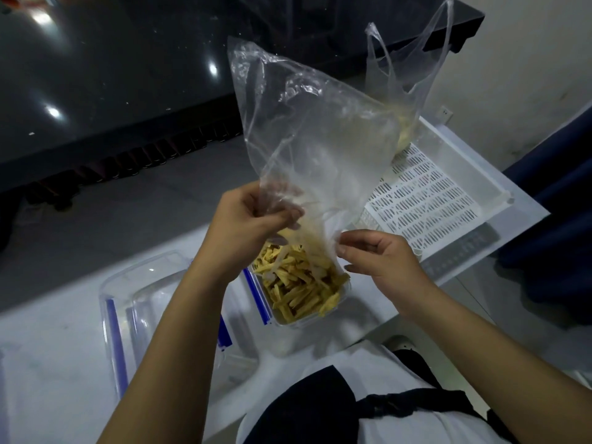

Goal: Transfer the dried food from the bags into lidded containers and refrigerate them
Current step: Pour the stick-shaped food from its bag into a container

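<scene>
A clear plastic bag [307,136] is held upside down, mouth downward, over a clear container [312,317] filled with yellow dried food strips [301,290]. My left hand [243,222] grips the bag's mouth on the left. My right hand [381,261] pinches the bag's edge on the right. The bag looks almost empty; a few strips show near its mouth. A second clear bag [413,72] with yellowish food at its bottom stands behind, on a white tray.
An empty clear container [134,293] and lids with blue strips [256,299] lie on the white table to the left. A white perforated tray [426,200] sits at the right rear. A dark glossy tabletop [112,75] lies beyond, with a dark blue object [557,193] at the right.
</scene>
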{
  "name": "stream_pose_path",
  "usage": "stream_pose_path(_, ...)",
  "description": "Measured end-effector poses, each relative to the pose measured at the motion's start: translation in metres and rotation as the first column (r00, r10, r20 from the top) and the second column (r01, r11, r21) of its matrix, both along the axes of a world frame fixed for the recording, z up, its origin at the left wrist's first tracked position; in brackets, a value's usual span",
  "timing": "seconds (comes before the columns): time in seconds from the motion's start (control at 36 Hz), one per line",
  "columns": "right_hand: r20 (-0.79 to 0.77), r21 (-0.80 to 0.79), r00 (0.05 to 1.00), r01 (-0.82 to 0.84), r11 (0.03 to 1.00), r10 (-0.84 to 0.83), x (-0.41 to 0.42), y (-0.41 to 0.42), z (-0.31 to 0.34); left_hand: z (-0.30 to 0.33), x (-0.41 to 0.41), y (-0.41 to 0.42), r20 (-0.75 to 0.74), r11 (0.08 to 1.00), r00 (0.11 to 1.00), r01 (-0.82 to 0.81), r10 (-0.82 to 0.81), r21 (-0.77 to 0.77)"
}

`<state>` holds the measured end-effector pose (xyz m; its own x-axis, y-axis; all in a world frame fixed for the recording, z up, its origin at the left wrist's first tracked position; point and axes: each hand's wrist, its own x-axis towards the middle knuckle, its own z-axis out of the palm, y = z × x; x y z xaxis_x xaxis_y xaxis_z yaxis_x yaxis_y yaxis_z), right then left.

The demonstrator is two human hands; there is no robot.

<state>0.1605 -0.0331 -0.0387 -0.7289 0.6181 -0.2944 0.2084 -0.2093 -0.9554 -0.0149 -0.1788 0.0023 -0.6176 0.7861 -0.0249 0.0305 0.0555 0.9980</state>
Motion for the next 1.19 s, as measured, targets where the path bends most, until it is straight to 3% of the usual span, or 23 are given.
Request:
stream_pose_path(0.11,0.007,0.003,0.998,-0.069,0.998,0.069,0.004,-0.002,-0.004,0.005,-0.004,0.000,0.044,0.998,0.998,-0.048,0.046,0.049)
stream_pose_path(0.31,-0.013,0.061,0.993,-0.114,0.992,0.115,0.013,-0.004,-0.012,0.006,-0.007,-0.001,-0.004,0.996,0.996,-0.084,0.084,0.011)
stream_pose_path(0.67,0.004,0.047,1.000,-0.012,0.999,0.012,0.030,0.007,-0.016,0.005,-0.004,-0.004,0.013,0.992,0.992,-0.124,0.124,0.001)
stream_pose_path(1.19,0.002,0.074,1.000,-0.012,0.997,0.012,0.034,0.009,-0.014,0.002,0.001,0.006,0.054,0.995,0.993,-0.103,0.103,-0.006)
